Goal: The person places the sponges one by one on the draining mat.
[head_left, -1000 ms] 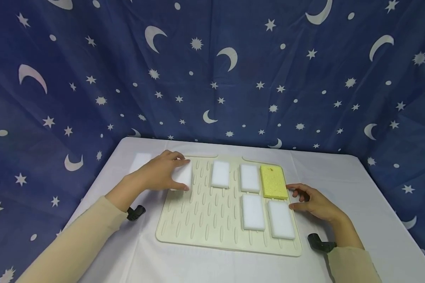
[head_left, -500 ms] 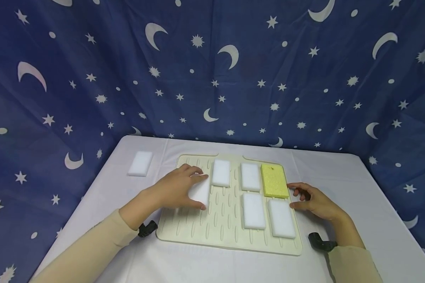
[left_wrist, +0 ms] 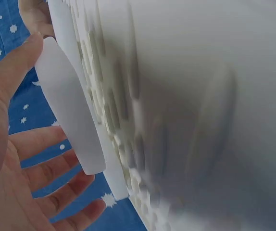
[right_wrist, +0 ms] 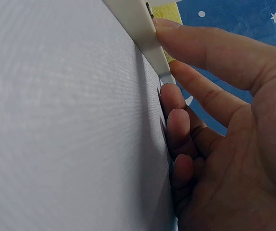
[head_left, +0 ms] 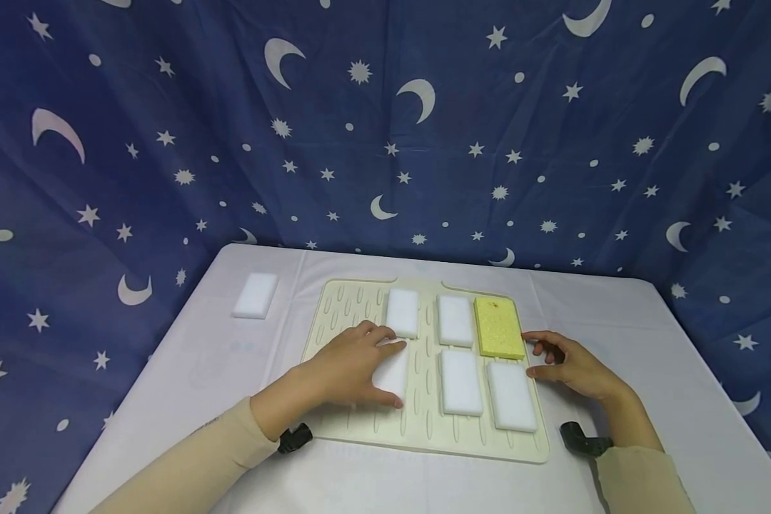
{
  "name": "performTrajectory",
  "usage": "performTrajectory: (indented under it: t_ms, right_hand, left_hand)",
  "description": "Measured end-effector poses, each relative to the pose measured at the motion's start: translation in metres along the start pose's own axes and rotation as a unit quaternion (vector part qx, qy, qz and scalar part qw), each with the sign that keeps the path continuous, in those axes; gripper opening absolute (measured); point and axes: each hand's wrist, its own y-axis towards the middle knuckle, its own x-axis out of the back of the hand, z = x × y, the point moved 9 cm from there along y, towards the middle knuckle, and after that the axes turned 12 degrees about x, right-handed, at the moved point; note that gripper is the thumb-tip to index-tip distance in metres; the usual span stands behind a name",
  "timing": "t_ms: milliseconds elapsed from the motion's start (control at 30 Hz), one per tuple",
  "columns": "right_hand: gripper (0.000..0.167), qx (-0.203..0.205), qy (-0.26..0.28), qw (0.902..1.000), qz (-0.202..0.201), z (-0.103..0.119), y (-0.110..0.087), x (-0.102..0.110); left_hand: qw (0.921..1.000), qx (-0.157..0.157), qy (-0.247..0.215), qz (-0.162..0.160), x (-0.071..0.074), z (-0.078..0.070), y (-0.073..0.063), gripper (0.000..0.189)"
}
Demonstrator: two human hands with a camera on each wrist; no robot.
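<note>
My left hand [head_left: 355, 368] pinches a white melamine sponge [head_left: 393, 371] between thumb and fingers, over the cream ridged drying mat [head_left: 373, 421]. In the left wrist view the held sponge [left_wrist: 70, 106] stands tilted, thumb at its upper end and fingers at its lower end. Just behind it in the head view lies another white sponge [head_left: 402, 313]. My right hand [head_left: 572, 368] rests at the mat's right edge, thumb and index fingertips touching the rim [right_wrist: 145, 33], its other fingers loosely bent. Near it lie a yellow sponge [head_left: 498, 328] and a white sponge [head_left: 512, 397].
Two more white sponges, a back one [head_left: 455, 321] and a front one [head_left: 460, 382], lie on the mat's right half. Off the mat, a white sponge [head_left: 255, 295] lies at the back left of the white-covered table [head_left: 225, 371]. A blue star-patterned curtain [head_left: 334, 178] hangs behind.
My left hand has carried its white sponge right and toward the front, from the mat's back left to its middle, uncovering the sponge at the table's back left. My right hand has stayed put.
</note>
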Motion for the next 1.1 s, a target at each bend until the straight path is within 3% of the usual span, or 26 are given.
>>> performTrajectory:
  t_ms: [400,1100]
  right_hand:
    - [0.070,0.002,-0.002,1.0000,-0.001,0.001,-0.001,0.001]
    - [0.071,-0.010,-0.013,0.9999,0.001,0.000,-0.001,0.001]
  left_hand:
    - [0.9999,0.010,0.007,0.013,-0.016,-0.017,0.004,0.097]
    - [0.9985,0.033,0.040,0.015,-0.026,-0.023,0.008,0.102]
